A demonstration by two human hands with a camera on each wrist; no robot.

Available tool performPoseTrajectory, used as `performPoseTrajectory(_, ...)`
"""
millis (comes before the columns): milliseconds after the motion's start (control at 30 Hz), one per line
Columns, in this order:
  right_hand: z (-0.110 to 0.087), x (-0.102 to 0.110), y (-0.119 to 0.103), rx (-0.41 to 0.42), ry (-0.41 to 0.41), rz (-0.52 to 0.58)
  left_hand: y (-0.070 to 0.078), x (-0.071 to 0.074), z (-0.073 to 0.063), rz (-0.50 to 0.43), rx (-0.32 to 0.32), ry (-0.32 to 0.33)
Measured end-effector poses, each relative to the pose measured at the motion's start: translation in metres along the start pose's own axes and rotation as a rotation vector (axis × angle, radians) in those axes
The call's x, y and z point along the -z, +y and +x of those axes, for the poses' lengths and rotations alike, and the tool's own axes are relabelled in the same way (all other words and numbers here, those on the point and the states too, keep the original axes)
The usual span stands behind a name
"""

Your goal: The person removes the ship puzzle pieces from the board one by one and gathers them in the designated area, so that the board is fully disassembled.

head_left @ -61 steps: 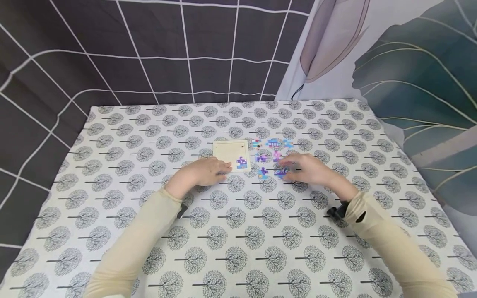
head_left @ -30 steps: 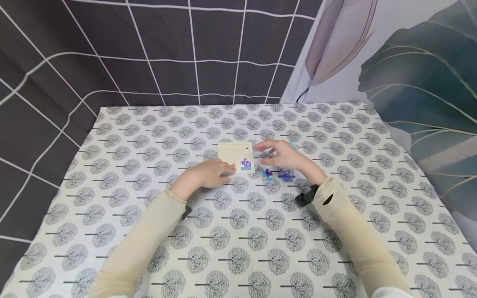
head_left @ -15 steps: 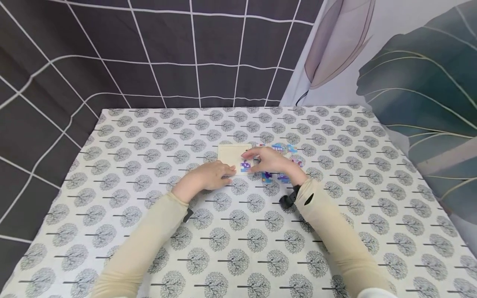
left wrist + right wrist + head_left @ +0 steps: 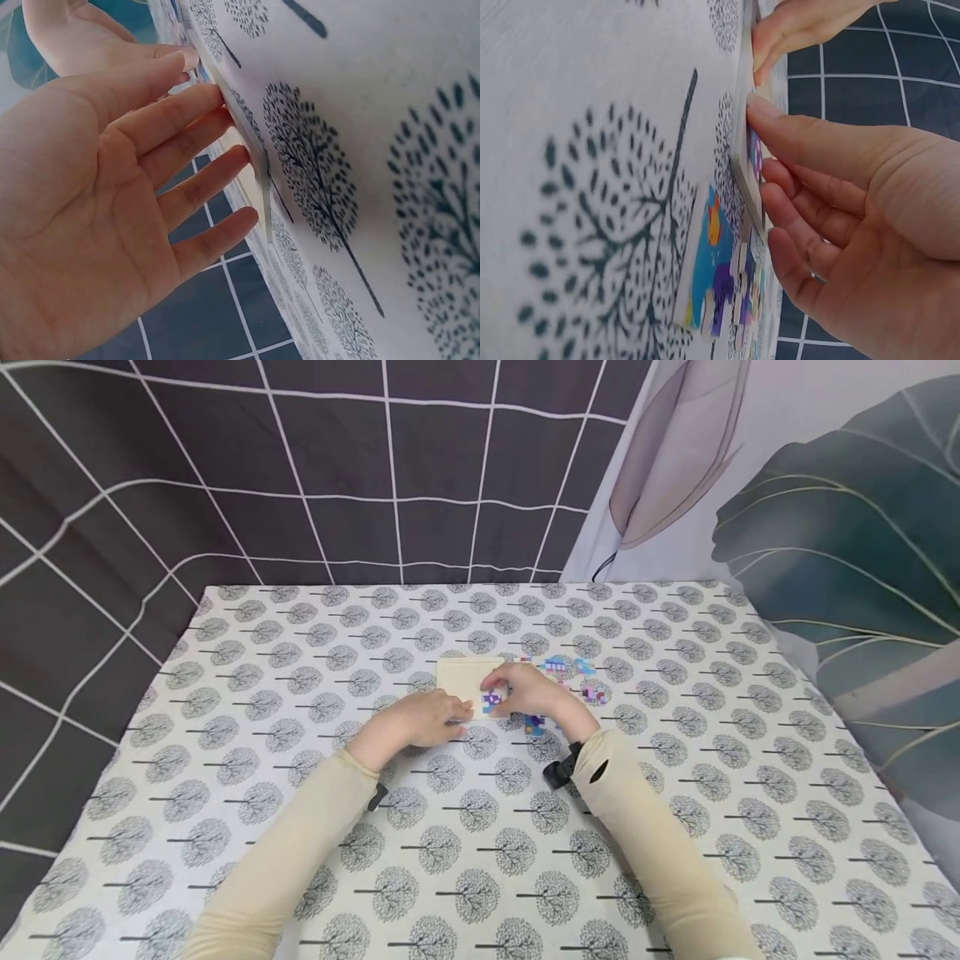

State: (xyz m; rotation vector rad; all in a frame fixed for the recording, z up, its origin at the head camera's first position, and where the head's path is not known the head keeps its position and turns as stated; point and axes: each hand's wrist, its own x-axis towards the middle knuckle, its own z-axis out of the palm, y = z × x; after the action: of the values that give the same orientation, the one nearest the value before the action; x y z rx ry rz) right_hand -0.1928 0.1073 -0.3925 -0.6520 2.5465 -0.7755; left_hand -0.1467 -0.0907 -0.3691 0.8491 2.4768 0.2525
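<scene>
A shallow cream puzzle tray (image 4: 456,675) lies near the middle of the cloth. My left hand (image 4: 420,717) rests on its near left edge, fingers extended; in the left wrist view the fingertips (image 4: 244,217) touch the thin rim. My right hand (image 4: 528,689) reaches over the near right corner, thumb and fingers bent about a purple and blue jigsaw piece (image 4: 491,701) lying in the tray. In the right wrist view the thumb (image 4: 769,112) lies at the tray's edge, and a sliver of the piece (image 4: 756,154) shows beyond it. The right hand hides some loose pieces.
Right of the tray lie several loose jigsaw pieces: a blue one (image 4: 555,665), a light blue one (image 4: 585,667), a pink and purple one (image 4: 592,695) and a blue one with an orange spot (image 4: 534,725). A tree-print cloth (image 4: 420,893) covers the table. Behind hangs a dark checked curtain (image 4: 330,443).
My right hand has moved left from the loose pieces to the tray's near right corner. The pink and purple piece shows further right than before. My left hand has stayed at the tray.
</scene>
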Motion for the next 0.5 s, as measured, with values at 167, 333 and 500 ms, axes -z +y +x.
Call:
performPoseTrajectory(167, 0.0013, -0.0018, -0.0019, -0.016, -0.006, -0.016, -0.0031, -0.0026, -0.0002, 0.008, -0.006, -0.004)
performPoseTrajectory(333, 0.0034, -0.0004, -0.0026, -0.039, -0.022, -0.005, -0.0032, -0.0036, -0.0001, 0.009, -0.006, 0.001)
performPoseTrajectory(500, 0.0073, 0.0022, 0.0026, 0.023, -0.040, -0.001, -0.0039, -0.0035, -0.0006, 0.013, -0.008, 0.000)
